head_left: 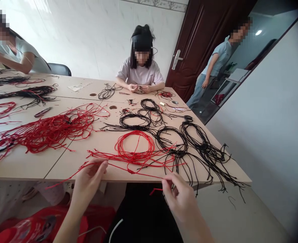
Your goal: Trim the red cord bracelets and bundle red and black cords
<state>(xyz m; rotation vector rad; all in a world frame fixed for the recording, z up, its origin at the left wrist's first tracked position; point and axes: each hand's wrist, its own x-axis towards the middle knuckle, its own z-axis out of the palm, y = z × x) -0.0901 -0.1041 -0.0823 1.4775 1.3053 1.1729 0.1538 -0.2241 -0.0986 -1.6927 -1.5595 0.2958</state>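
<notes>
Head view: at the lower middle of the frame, a thin red cord point(131, 171) runs between the person's two hands, near the front edge of the counter point(63, 168). The left hand point(92, 173), left of centre, has its thumb and fingers pinched together on the cord, and a loose tail slants away toward the lower left. The right hand point(178, 192), right of centre, also pinches the cord with its fingers, and a short red end shows just below them. Between the hands the cord carries a small knotted lump. Whether it touches the counter I cannot tell.

Just behind it, at the centre, lies a red coil point(133, 157) with its ends spread sideways. A black coil point(180, 153) lies just to its right, and another black bundle point(203, 147) fans toward the right edge of the counter. Scissors point(188, 118) with dark handles lie behind these. A large tangled red heap point(50, 130) fills the left middle of the frame. At the upper centre, a seated person point(141, 72) in a pale top works with both hands.
</notes>
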